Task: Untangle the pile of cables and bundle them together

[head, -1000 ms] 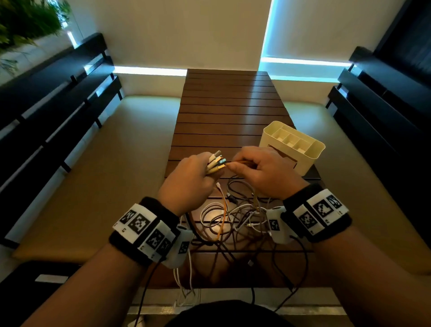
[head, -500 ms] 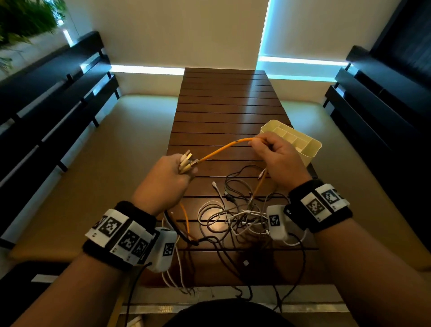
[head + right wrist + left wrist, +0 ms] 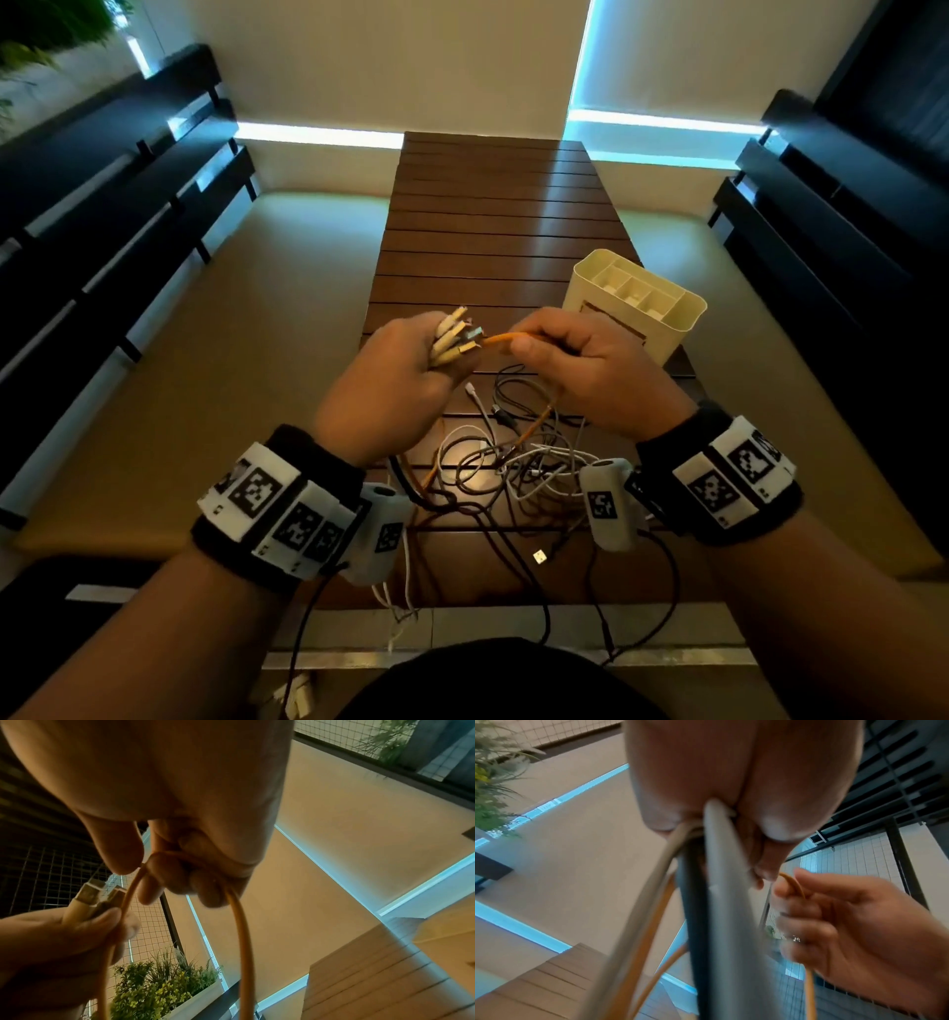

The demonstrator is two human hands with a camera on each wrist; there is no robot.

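My left hand (image 3: 395, 380) is raised over the table and grips a bunch of cable ends (image 3: 454, 336), their plugs sticking up past the thumb; the bunch's plugs (image 3: 90, 896) also show in the right wrist view. Several cables (image 3: 718, 902) hang down from this fist. Close beside it, my right hand (image 3: 580, 360) curls round an orange cable (image 3: 506, 339) that loops through its fingers (image 3: 180, 876) and drops down (image 3: 243, 943). Below both hands a tangled pile of white, black and orange cables (image 3: 513, 462) lies on the dark wooden slatted table (image 3: 493, 216).
A cream plastic organiser with compartments (image 3: 634, 303) stands on the table just beyond my right hand. Some cables (image 3: 405, 596) trail over the near table edge. Tan cushioned benches (image 3: 205, 360) flank the table, with dark slatted backrests (image 3: 102, 180) on both sides.
My hands were spread apart with the orange cable stretched between them; now they are close together again, and the cable's slack loops through my right hand.
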